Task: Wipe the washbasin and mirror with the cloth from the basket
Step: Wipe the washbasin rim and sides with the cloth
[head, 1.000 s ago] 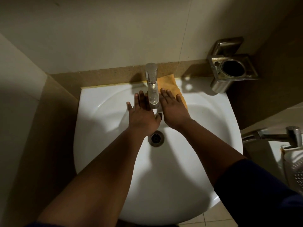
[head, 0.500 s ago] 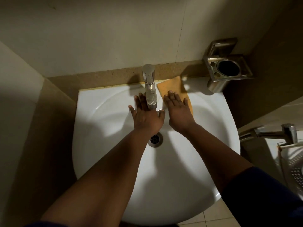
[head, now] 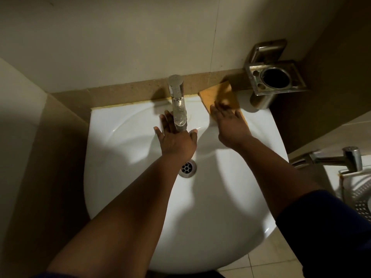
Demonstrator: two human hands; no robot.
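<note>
Both arms are reaching forward from the near edge of the scene over the white washbasin (head: 124, 197), bare along the forearms, with a dark sleeve (head: 321, 223) covering the right upper arm. The left hand (head: 176, 140) is lying palm down in the far part of the bowl, its fingers straight and spread, holding nothing; the fingertips are passing under the spout of the chrome tap (head: 177, 101), which is hiding part of them, and the thumb is sticking out to the right. The right hand (head: 230, 125) is stretching farther out and to the right, flat and palm down on the orange cloth (head: 218, 95), its straight fingers pressing the fabric against the basin's far right rim rather than curling round it. The fingertips there are blurred. The cloth is lying on that rim just right of the tap, its far corner touching the brown ledge along the wall. The drain (head: 187, 168) is showing just near the left wrist. A metal toothbrush holder (head: 277, 77) is hanging on the wall just right of the cloth. At the right edge, a second chrome fitting (head: 341, 157) is sitting above a perforated white basket (head: 361, 199).
</note>
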